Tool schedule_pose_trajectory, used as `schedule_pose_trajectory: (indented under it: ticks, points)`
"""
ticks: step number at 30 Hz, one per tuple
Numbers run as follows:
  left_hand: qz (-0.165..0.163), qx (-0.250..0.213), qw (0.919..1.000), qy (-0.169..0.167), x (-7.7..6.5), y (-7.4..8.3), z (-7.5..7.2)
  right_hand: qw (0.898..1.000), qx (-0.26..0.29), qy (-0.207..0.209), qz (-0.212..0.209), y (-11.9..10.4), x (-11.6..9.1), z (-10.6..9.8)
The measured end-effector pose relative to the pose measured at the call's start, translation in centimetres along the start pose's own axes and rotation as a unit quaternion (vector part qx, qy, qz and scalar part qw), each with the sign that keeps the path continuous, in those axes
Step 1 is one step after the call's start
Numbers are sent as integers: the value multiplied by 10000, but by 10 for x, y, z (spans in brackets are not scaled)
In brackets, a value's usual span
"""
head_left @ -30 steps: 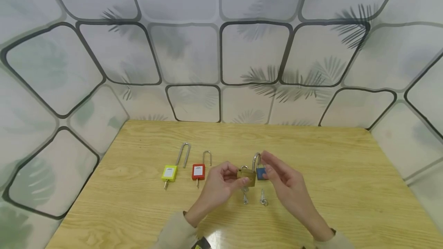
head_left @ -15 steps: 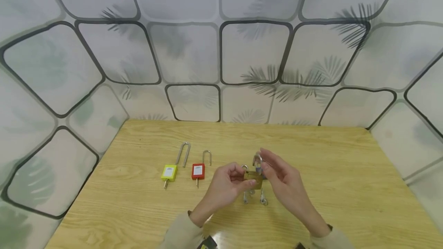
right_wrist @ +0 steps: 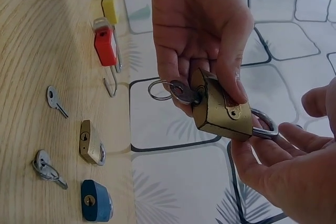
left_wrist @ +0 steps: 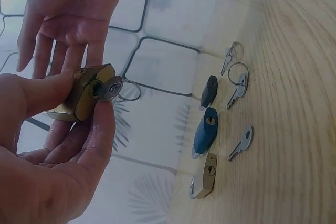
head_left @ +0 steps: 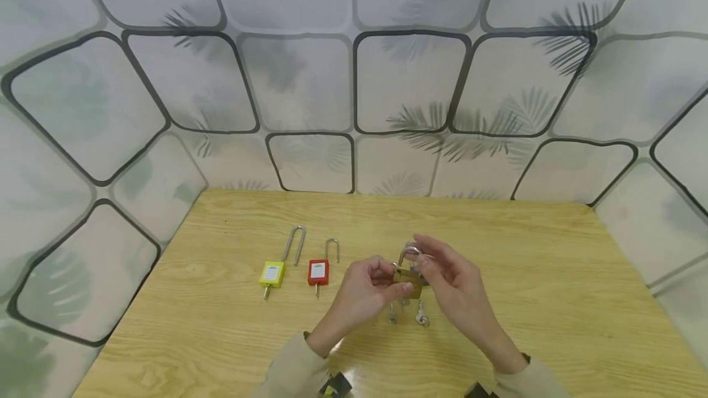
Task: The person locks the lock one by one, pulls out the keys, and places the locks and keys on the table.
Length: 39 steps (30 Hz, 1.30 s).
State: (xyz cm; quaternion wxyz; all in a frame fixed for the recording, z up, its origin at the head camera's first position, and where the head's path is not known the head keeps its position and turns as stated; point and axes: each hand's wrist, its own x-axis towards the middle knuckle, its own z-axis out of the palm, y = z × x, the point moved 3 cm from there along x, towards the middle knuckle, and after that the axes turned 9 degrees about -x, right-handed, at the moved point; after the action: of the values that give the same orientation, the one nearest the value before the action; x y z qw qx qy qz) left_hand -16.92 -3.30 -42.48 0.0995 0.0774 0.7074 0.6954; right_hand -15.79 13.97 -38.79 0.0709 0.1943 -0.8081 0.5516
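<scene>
Patterned wall (head_left: 409,85) at the back, wood-grain table (head_left: 354,217) in front. Over the table, the left hand (head_left: 359,293) has the chunky brass padlock (right_wrist: 223,119) pinched between thumb and fingers, held up off the wood. The right hand (head_left: 459,287) is just beside it, fingers fairly straight and thumb apart, right by the shackle (right_wrist: 271,120); honestly can't tell from these angles whether they're touching it. The yellow padlock (head_left: 271,274) and red padlock (head_left: 318,271) lie off to the left, shackles undone, while the blue padlock (right_wrist: 94,200) and small brass padlock (right_wrist: 90,141) lie nearer the hands. Tiniest bits: a ringed key (right_wrist: 182,93) sticking out of the held lock, plus a loose key (right_wrist: 55,98) on the table.
</scene>
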Motion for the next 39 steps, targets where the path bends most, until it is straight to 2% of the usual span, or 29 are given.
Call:
schedule_pose_trajectory:
  ticks: [7, 10, 13, 15, 19, 22, 26, 28, 30, 32, 35, 39]
  points:
    - [42, -232, 9997, -60, 1, -3, 2, 9999, -77, -16, -123, 0, 0, 1]
    - [38, -298, 9995, -89, 1, -2, 2, 9963, -647, 15, -570, -1, 1, 1]
    - [58, -301, 9995, -77, 0, -1, 2, 9812, -1529, -32, -1181, -3, 2, 2]
    - [60, -310, 9995, -37, -1, 0, 1, 9682, -2049, -220, -1418, -3, 3, 3]
    - [65, -425, 9991, 19, -1, -1, 1, 9511, -2597, -962, -1368, -3, 2, 4]
    - [82, -520, 9986, 38, 0, -1, 2, 9324, -3040, -1306, -1455, -3, 2, 3]
    - [54, -511, 9986, 134, 2, -1, 2, 8989, -3734, -1227, -1936, -2, 3, 3]
    - [38, -447, 9988, 171, 2, -1, 2, 8819, -4042, -1047, -2188, -2, 4, 3]
    - [9, -414, 9990, 182, 3, -1, 3, 8695, -4231, -846, -2405, -1, 4, 3]
    - [-15, -400, 9990, 179, 4, -1, 4, 8626, -4332, -646, -2531, -1, 5, 4]
    - [-64, -454, 9988, 156, 4, -2, 5, 8597, -4375, -473, -2594, -1, 5, 6]
    - [-70, -484, 9987, 127, 3, -3, 6, 8577, -4437, -451, -2557, 0, 4, 9]
